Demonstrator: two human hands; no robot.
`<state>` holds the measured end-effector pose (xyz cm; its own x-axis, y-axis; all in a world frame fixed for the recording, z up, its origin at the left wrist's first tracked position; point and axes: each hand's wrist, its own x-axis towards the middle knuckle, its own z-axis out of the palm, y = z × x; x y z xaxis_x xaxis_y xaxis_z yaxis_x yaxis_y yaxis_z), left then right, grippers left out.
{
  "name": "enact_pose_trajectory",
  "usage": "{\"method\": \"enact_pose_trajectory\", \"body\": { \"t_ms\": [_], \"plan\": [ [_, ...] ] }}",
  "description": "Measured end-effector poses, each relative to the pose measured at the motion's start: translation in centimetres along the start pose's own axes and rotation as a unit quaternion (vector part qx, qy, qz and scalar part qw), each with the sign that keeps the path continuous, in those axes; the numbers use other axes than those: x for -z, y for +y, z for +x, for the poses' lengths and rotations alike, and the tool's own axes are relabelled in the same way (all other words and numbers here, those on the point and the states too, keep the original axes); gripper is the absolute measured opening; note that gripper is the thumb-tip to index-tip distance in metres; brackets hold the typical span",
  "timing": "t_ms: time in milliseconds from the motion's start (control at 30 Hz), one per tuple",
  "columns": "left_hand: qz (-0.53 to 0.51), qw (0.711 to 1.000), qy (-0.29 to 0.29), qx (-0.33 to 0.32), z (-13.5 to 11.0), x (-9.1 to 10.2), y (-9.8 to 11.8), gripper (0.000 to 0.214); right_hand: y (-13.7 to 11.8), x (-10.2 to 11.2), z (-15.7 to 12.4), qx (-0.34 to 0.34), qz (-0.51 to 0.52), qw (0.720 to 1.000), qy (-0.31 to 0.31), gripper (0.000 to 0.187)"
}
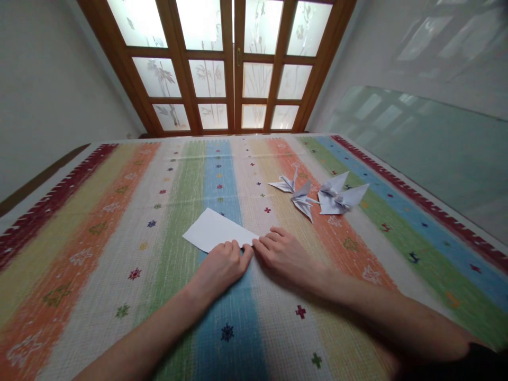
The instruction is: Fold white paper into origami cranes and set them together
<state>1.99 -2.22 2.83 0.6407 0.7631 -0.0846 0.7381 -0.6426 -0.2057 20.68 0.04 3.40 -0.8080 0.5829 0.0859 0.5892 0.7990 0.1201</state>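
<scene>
Thin, light, crease-prone white paper (214, 230) lies in the middle of the desk (119, 248), best pinched at its near edge, where the left hand (222, 267) has its grip curled together on it and the right hand (286, 254) rests its grip flat and unclosed on the corner

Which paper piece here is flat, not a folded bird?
The white sheet touching the left hand and right hand; those to its right are folded birds.

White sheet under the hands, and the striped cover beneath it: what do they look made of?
White sheet: thin matte paper, judging by its crisp straight edges and flat lie. Striped cover: woven cloth, matte, possibly cotton; a coarse thread texture shows across the stripes.
</scene>
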Motion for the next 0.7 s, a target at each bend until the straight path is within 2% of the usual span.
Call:
{"method": "enact_pose_trajectory", "body": {
  "t_ms": [67, 100, 167, 200, 267, 333, 400, 467, 500, 533, 567, 600, 633, 667, 700],
  "plan": [
    [-0.086, 0.995, 0.042, 0.027, -0.4, 0.6, -1.2, 0.025, 0.5, -0.5, -1.2, -0.033, 0.050, 0.992, 0.109, 0.040],
    [-0.142, 0.985, 0.084, 0.051, -0.7, 1.2, -1.8, 0.023, 0.8, -0.9, -1.8, -0.044, 0.056, 0.985, 0.159, 0.048],
    [-0.268, 0.935, 0.198, 0.120, -1.1, 2.6, -2.6, 0.025, 1.5, -1.9, -2.9, -0.041, 0.038, 0.971, 0.234, 0.046],
    [-0.335, 0.894, 0.251, 0.160, -1.3, 3.3, -2.9, 0.024, 1.8, -2.4, -3.4, -0.032, 0.022, 0.963, 0.265, 0.040],
    [-0.442, 0.805, 0.329, 0.221, -1.3, 4.7, -3.1, 0.017, 2.6, -3.4, -3.8, -0.019, 0.001, 0.960, 0.278, 0.031],
    [-0.544, 0.708, 0.375, 0.249, -0.9, 5.2, -3.2, 0.012, 3.2, -4.0, -3.7, 0.020, -0.021, 0.952, 0.306, 0.037],
    [-0.658, 0.600, 0.375, 0.258, -0.3, 4.7, -3.2, 0.018, 3.4, -4.1, -3.1, 0.071, -0.049, 0.932, 0.352, 0.047],
    [-0.742, 0.493, 0.347, 0.293, 0.4, 3.2, -3.2, 0.023, 3.3, -3.8, -2.3, 0.115, -0.063, 0.917, 0.377, 0.045],
    [-0.762, 0.453, 0.334, 0.321, 0.7, 2.3, -3.1, 0.024, 3.3, -3.6, -1.9, 0.127, -0.063, 0.915, 0.377, 0.041],
    [-0.770, 0.426, 0.325, 0.347, 0.8, 1.4, -3.1, 0.024, 3.3, -3.5, -1.6, 0.132, -0.057, 0.920, 0.365, 0.037],
    [-0.773, 0.419, 0.307, 0.366, 0.8, 0.4, -3.1, 0.024, 3.3, -3.5, -1.3, 0.134, -0.048, 0.926, 0.348, 0.033],
    [-0.764, 0.434, 0.284, 0.382, 0.7, -0.4, -3.1, 0.024, 3.4, -3.5, -1.2, 0.134, -0.032, 0.936, 0.325, 0.031],
    [-0.744, 0.478, 0.256, 0.390, 0.4, -1.1, -3.3, 0.022, 3.5, -3.6, -1.0, 0.136, -0.012, 0.945, 0.297, 0.029],
    [-0.707, 0.549, 0.220, 0.387, 0.1, -1.6, -3.4, 0.019, 3.7, -3.7, -1.0, 0.142, 0.012, 0.953, 0.269, 0.029],
    [-0.646, 0.642, 0.192, 0.365, -0.3, -2.0, -3.7, 0.016, 3.9, -3.9, -1.0, 0.150, 0.037, 0.958, 0.241, 0.029]
  ]
}}
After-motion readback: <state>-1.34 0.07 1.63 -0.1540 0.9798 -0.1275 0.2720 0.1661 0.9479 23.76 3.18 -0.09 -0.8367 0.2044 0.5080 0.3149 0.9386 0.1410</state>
